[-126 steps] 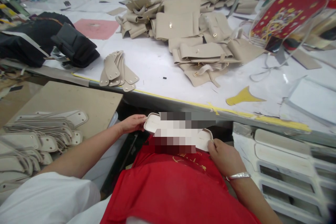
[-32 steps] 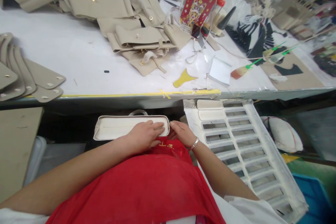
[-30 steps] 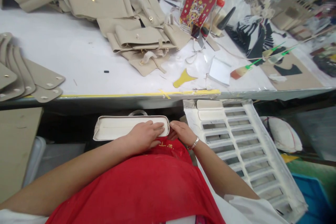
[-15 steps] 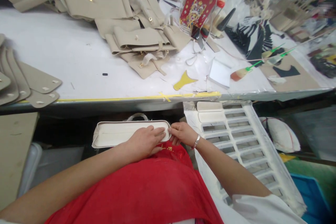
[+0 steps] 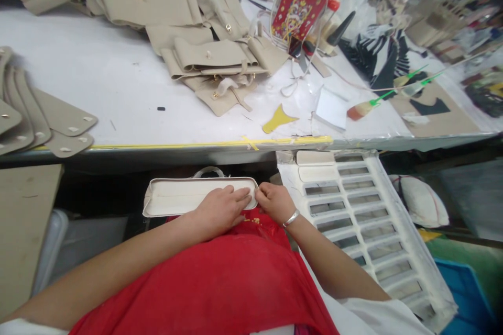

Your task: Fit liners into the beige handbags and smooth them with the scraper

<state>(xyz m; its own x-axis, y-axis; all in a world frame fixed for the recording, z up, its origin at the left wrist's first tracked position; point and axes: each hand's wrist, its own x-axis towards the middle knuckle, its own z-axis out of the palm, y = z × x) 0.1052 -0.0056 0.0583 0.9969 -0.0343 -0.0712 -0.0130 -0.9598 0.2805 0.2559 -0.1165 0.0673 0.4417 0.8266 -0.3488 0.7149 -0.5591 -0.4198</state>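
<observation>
A handbag (image 5: 176, 197) lies across my lap with its long white bottom facing up, a thin dark edge running round it. Its pale handle (image 5: 210, 171) sticks out on the far side. My left hand (image 5: 223, 207) rests on the right part of the white bottom, fingers stretched out toward the rounded right end. At that same end, my right hand (image 5: 274, 201) pinches the rim between thumb and curled fingers. The inside of the bag is out of sight.
Ahead stands a white worktable (image 5: 118, 78) bearing beige bag pieces (image 5: 212, 55), stacked flaps (image 5: 65, 112), a yellow cutout (image 5: 279, 118) and a glue brush (image 5: 363, 109). A slatted white rack (image 5: 361, 220) is at my right, holding two pale panels. A blue bin (image 5: 467, 293) sits lower right.
The view has shifted slightly, so the table and bag appear a little further right. My right fingers look more tightly curled at the rim; the left hand stays on the white bottom.
</observation>
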